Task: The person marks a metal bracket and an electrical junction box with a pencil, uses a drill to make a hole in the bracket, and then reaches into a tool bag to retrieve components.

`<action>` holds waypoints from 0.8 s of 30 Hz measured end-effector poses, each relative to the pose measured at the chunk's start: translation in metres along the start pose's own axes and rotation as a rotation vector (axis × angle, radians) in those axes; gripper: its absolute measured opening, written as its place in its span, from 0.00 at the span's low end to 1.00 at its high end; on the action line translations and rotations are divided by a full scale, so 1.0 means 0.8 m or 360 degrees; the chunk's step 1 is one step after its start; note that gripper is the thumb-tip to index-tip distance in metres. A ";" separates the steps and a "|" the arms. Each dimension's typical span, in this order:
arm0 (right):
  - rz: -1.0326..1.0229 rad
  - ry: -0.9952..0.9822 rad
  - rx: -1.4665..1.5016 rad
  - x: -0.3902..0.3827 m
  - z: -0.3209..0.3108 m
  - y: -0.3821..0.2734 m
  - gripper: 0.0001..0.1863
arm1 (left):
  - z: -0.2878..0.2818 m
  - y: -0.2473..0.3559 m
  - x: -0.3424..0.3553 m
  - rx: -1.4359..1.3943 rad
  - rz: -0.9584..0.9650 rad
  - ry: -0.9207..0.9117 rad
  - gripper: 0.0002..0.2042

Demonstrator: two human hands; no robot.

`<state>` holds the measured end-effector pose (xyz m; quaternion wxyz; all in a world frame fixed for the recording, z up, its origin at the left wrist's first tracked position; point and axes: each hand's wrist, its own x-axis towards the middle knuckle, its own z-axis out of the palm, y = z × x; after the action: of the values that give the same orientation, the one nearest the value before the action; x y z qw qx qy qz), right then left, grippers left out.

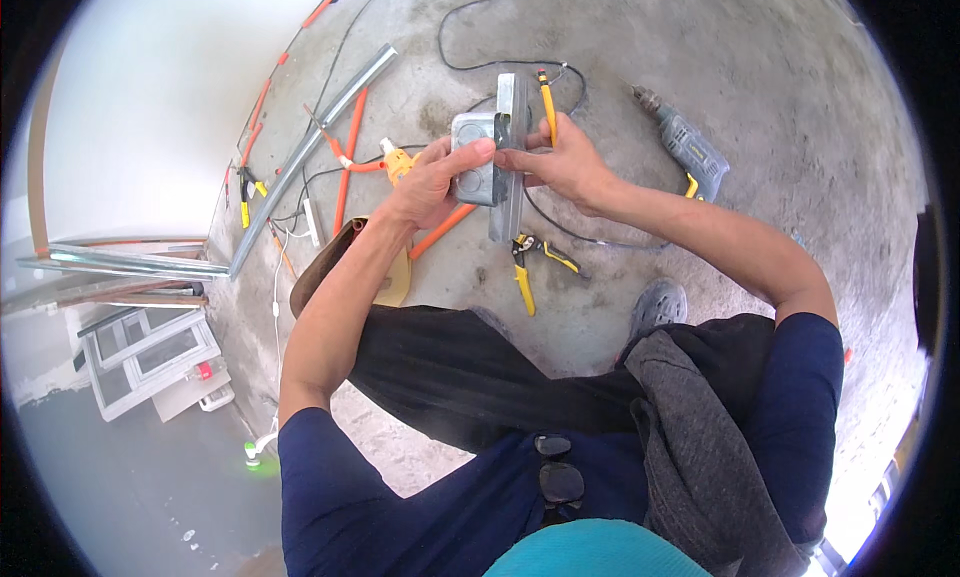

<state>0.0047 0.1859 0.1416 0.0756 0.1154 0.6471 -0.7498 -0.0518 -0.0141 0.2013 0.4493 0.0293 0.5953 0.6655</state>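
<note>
My left hand (428,185) is closed round a square metal electrical box (474,184), its thumb lying across the box face. Against the right side of that box stands a short piece of metal channel (508,212). My right hand (578,169) grips the channel from the right, thumb pressed toward the box. A yellow pencil (548,107) also sticks up from between my right fingers. Below the channel, on the floor, lie yellow-handled tin snips (524,277) with their handles spread.
A grey power drill (690,149) lies on the concrete at the right. Left are a long metal channel (300,162), orange conduit pieces (352,142), a yellow tool (397,161) and pliers (246,192). A black cable (452,62) winds behind my hands. White frames (150,352) stand far left.
</note>
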 end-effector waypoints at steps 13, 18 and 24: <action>0.0050 -0.0022 0.0019 -0.004 -0.006 -0.008 0.33 | 0.001 0.003 0.000 -0.0041 0.0025 -0.0078 0.21; 0.0074 -0.0030 -0.0048 -0.002 -0.009 -0.005 0.33 | 0.004 0.002 0.002 -0.0018 0.0023 -0.0073 0.21; 0.0035 -0.0004 0.0033 -0.002 -0.009 0.002 0.32 | 0.009 0.001 0.004 -0.0041 0.0020 -0.0067 0.21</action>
<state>0.0070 0.1925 0.1392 0.0835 0.1225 0.6380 -0.7556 -0.0494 -0.0065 0.2025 0.4578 0.0415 0.5769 0.6752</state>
